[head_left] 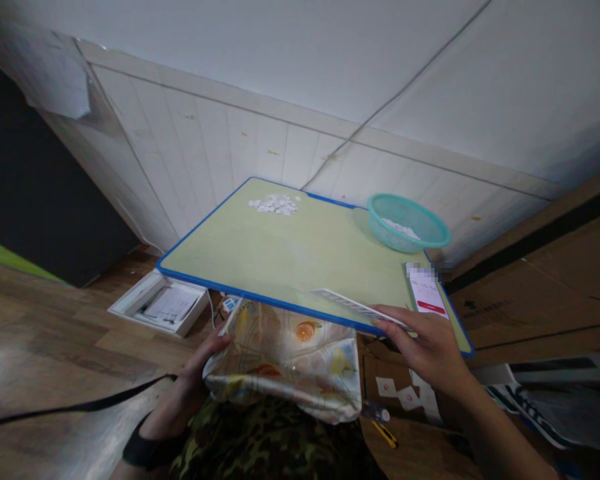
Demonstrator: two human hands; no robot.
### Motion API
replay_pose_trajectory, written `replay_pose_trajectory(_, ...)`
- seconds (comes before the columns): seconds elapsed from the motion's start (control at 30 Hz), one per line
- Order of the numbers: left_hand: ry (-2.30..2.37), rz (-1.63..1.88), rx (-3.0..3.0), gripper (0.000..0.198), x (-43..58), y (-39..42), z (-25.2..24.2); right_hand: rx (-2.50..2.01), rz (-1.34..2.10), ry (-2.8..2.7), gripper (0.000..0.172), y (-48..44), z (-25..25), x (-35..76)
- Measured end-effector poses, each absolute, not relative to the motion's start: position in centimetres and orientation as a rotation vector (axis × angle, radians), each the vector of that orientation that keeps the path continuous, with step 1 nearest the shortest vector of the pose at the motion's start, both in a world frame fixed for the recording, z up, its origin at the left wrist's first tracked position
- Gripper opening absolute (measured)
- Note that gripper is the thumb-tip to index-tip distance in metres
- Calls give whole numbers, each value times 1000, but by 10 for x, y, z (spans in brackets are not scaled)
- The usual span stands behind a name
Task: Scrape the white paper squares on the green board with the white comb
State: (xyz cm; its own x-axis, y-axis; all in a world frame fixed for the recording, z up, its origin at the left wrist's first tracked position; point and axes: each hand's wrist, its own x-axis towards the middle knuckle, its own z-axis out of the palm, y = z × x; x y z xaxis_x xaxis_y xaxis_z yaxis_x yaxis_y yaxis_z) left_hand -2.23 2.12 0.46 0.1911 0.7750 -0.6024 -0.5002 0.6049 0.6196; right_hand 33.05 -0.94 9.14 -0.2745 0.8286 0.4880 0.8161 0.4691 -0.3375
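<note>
My right hand (423, 340) pinches a thin white sheet with a row of slots (347, 300) between thumb and fingers. The sheet is tilted over the front edge of a pale yellow table (215, 233) with a blue rim. My left hand (207, 353) is closed on the left side of a fruit-print bag (285, 357), its thumb near the top edge. The bag lies across my lap, just below the table's edge. At the back left of the table is a pile of small white pieces (275, 205). More white pieces (401, 230) lie in a turquoise basket (433, 233).
A phone (427, 290) lies near the table's right edge. On the floor are a white open box (190, 320) at left, and a yellow cutter (385, 435) and small printed cards (409, 398) at lower right. A wall (260, 147) stands behind; cardboard boxes (540, 287) are at right.
</note>
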Motion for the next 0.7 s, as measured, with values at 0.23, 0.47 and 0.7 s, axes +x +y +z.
replay_pose_trajectory(0.23, 1020, 859, 412, 56, -21, 21, 9, -1318, 114, -2177, 26, -19, 100, 328)
replay_pose_trajectory(0.47, 1030, 887, 404, 58, -21, 23, 6, -1372, -41, -2074, 20, 3, 95, 332)
replay_pose_trajectory(0.7, 1021, 895, 400, 57, -22, 22, 11, -1382, -24, -2065, 22, 34, 82, 328)
